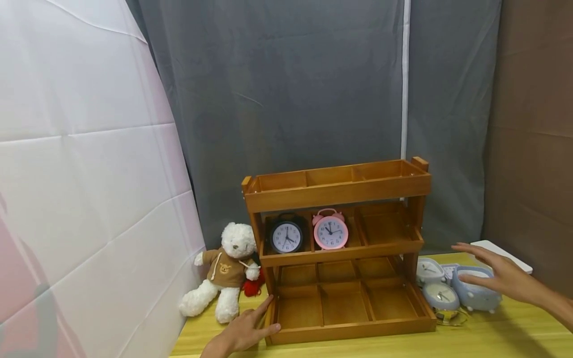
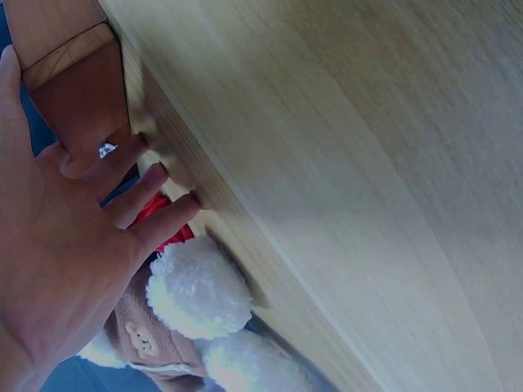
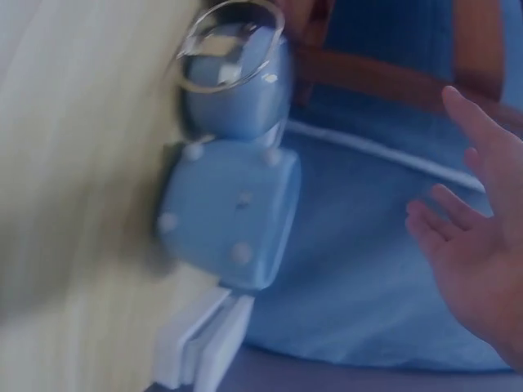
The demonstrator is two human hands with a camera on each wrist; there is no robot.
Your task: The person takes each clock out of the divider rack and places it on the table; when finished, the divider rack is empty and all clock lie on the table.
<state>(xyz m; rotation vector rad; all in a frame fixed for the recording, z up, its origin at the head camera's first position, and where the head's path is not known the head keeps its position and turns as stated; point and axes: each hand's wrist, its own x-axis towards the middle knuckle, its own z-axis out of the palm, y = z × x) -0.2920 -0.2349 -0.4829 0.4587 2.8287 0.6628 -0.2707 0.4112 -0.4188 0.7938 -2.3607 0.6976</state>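
A wooden three-tier shelf (image 1: 337,199) stands on the table, a black alarm clock (image 1: 286,236) and a pink alarm clock (image 1: 331,231) side by side on its middle tier. My left hand (image 1: 241,329), fingers spread, touches the shelf's lower left corner; the left wrist view shows the hand (image 2: 73,237) beside the wooden end piece (image 2: 82,90). My right hand (image 1: 506,276) is held with parted fingers above a blue clock (image 1: 475,289), holding nothing. In the right wrist view that hand (image 3: 482,237) is apart from the blue clock (image 3: 229,214).
A white teddy bear (image 1: 226,271) in a brown hoodie sits left of the shelf, with a red item (image 1: 253,284) behind it. Right of the shelf are a white clock (image 1: 430,271), a round-faced blue clock (image 1: 440,296) and a white flat object (image 1: 503,254). Curtains hang behind.
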